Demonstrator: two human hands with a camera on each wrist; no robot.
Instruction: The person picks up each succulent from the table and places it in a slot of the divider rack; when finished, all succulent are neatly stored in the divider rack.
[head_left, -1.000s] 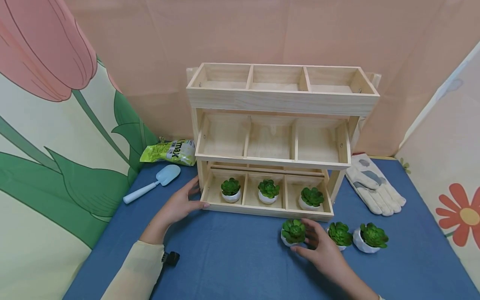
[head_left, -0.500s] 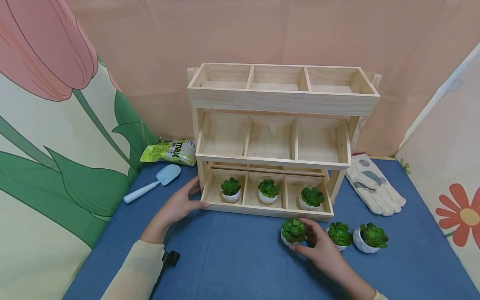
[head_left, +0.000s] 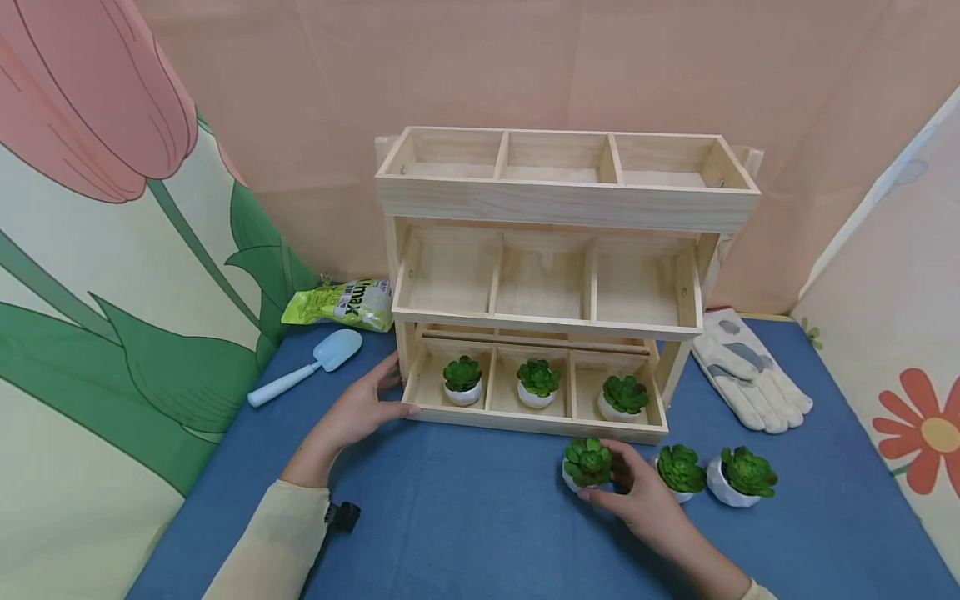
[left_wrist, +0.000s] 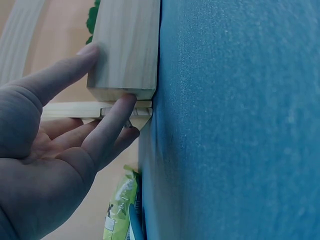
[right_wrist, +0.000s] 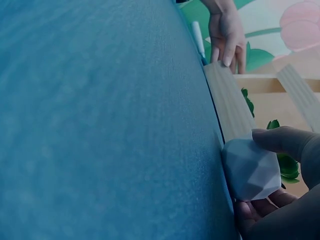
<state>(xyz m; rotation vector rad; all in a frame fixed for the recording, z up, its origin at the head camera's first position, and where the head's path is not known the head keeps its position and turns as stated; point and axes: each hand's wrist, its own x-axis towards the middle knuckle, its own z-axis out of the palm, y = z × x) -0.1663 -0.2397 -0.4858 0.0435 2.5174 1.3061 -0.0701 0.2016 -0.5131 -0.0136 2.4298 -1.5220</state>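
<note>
A three-tier wooden shelf (head_left: 566,207) has three potted succulents in its bottom tray, one per compartment. My left hand (head_left: 358,414) is at that tray's left front corner; in the left wrist view its thumb and fingers (left_wrist: 115,120) touch the wood at the tray's end. My right hand (head_left: 643,498) holds a succulent in a white faceted pot (right_wrist: 251,169) between thumb and fingers, on the blue cloth just in front of the tray's right part. Two more potted succulents (head_left: 680,469) (head_left: 742,477) stand right of that hand, the nearer one partly hidden behind it.
Left of the shelf lie a light blue trowel (head_left: 306,367) and a green bag (head_left: 341,305). A pair of white and grey gloves (head_left: 750,369) lies to its right. The shelf's middle and top tiers hold nothing. Printed fabric hangs behind and at the sides.
The right thumb has shifted slightly left against the pot since a second ago. The left hand and the shelf have stayed in place.
</note>
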